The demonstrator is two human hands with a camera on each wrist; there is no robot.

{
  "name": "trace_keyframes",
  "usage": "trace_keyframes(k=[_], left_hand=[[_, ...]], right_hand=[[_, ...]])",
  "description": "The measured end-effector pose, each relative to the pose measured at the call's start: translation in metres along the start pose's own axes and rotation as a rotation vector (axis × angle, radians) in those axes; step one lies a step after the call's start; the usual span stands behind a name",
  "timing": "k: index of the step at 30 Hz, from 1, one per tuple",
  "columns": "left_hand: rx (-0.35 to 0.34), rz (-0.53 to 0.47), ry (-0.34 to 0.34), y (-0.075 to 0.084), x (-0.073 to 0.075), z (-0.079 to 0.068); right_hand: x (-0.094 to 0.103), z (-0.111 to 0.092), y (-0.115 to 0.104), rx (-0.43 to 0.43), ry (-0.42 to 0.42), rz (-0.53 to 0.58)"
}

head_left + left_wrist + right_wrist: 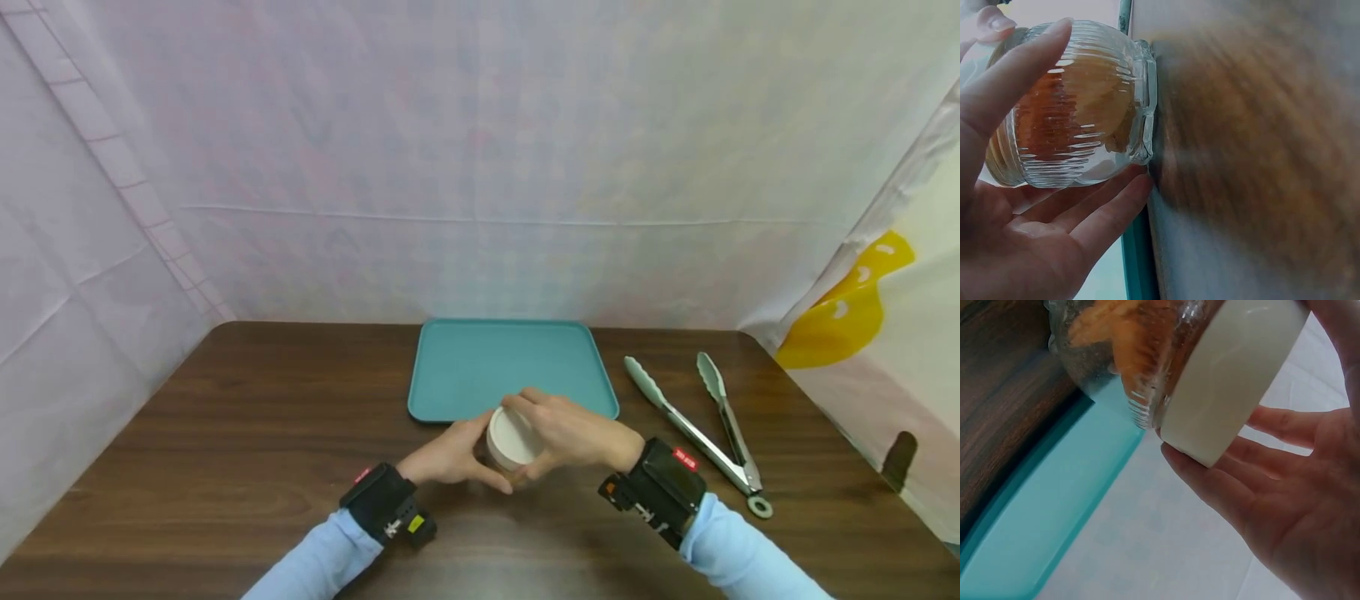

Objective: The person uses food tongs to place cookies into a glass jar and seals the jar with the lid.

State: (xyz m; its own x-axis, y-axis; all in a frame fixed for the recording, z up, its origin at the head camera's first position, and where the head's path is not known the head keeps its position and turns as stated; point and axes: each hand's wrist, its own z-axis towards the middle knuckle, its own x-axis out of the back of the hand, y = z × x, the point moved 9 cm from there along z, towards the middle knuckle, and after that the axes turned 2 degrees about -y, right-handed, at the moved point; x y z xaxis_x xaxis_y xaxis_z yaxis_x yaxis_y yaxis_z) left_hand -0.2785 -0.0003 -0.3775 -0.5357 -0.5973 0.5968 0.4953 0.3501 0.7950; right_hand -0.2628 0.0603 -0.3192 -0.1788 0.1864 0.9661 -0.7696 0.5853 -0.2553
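A ribbed clear glass jar (1079, 106) with orange-brown pieces inside stands between the two hands, its base at or very near the tabletop. On its top is a whitish lid (512, 437). My left hand (450, 454) holds the jar's body, thumb on one side and fingers on the other. The right hand (573, 429) grips the lid by its rim, with fingers on the far side and thumb on the near side. From the head view the hands and lid hide most of the glass. Whether the lid is loose cannot be told.
Just behind the jar lies a teal tray (510, 358) on the dark wooden table (225, 467). Metal tongs (701, 433) with pale tips lie spread to the right of the tray. White cloth (480, 167) hangs behind the table and at its sides.
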Motion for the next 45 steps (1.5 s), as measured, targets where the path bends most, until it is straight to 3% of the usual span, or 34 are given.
trace_keyframes(k=[9,15,22,32,45], left_hand=[[0.009,0.024,0.016,0.001,0.003,-0.001],[0.012,0.014,0.006,0.000,0.002,-0.001],[0.020,0.008,0.025,0.001,0.003,-0.001],[0.021,0.039,0.023,-0.001,0.004,-0.001],[0.026,0.012,0.039,-0.008,0.003,0.006]], right_hand=[[0.001,0.005,0.000,0.019,-0.019,-0.015],[-0.003,-0.005,0.006,-0.060,0.088,0.033],[0.000,-0.015,0.004,-0.085,0.241,-0.011],[-0.003,-0.011,0.012,-0.055,0.194,0.083],[-0.005,-0.009,0.015,-0.063,0.213,0.057]])
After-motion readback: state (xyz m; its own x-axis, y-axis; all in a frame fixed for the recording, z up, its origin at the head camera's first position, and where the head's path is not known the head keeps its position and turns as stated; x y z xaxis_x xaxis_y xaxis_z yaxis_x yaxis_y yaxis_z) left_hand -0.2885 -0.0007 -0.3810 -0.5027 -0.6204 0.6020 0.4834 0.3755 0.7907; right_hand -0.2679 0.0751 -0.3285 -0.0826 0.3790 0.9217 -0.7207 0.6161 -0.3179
